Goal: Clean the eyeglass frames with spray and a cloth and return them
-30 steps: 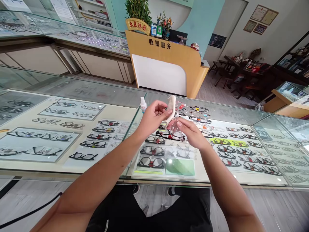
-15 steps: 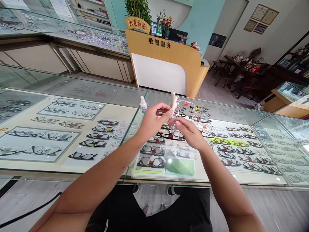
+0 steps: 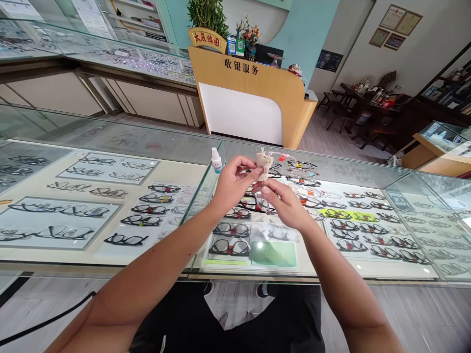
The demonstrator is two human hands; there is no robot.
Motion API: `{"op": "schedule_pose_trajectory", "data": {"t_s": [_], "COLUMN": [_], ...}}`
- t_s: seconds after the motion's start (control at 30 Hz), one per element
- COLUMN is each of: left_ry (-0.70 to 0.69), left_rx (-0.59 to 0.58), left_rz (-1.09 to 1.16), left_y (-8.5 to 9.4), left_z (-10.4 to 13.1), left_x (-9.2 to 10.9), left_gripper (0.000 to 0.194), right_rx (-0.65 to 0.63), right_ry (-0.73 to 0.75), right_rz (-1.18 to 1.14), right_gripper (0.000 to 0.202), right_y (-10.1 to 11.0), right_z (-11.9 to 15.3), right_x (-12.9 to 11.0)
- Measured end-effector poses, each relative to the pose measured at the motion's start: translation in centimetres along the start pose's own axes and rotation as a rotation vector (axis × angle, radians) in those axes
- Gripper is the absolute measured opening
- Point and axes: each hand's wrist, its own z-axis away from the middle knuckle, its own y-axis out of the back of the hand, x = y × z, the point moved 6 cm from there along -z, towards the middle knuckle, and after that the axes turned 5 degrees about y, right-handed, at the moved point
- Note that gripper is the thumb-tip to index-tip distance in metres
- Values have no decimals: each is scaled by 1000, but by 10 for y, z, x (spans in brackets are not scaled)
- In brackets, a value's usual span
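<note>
Between the fingers of my left hand [image 3: 235, 179] is a cream cleaning cloth [image 3: 263, 162], bunched up and pressed against a pair of clear-framed eyeglasses [image 3: 270, 207]. My right hand [image 3: 285, 201] pinches the same glasses from the right side, thumb on top. One thin temple with a red tag [image 3: 282, 157] sticks out beyond the cloth. Cloth and fingers hide much of the frame. Both hands are above the glass counter top. Left of them, a small white spray bottle [image 3: 216, 161] with bluish liquid stands upright on the glass.
Rows of eyeglasses [image 3: 231, 247] lie inside the glass display counter [image 3: 110, 264], under and around my hands. A green card [image 3: 274, 254] is in the case near the front edge. Beyond stands a wooden cashier desk [image 3: 250, 73]. More glass cases [image 3: 445, 144] are at the right.
The cloth has shifted and spread wider over the glasses between my hands. My right hand has moved slightly left. The whole view has tilted a little.
</note>
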Motion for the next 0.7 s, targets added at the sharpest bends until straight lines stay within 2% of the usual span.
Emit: {"op": "schedule_pose_trajectory", "data": {"t_s": [0.1,0.2,0.37,0.57,0.7], "left_ry": [135,227,319,434,502], "left_rx": [-21,-38,-169,-221,-262], "left_rz": [79,19,28,433,681], "left_y": [0,2,-2,-13,-19], "left_z": [-1,-1,0,2,3], "left_x": [-10,-12,-9,-14,-15], "left_gripper": [48,55,66,68,52], "right_rx": [-8,-8,-12,-23,-24], "right_ry": [6,20,19,11,-3], "right_rz": [30,39,54,-3,-128], "right_gripper": [41,41,41,45,50], "right_y": [-1,-1,-1,-3,-5], "right_z": [0,0,1,0,-3], "right_x": [1,1,4,3,1]}}
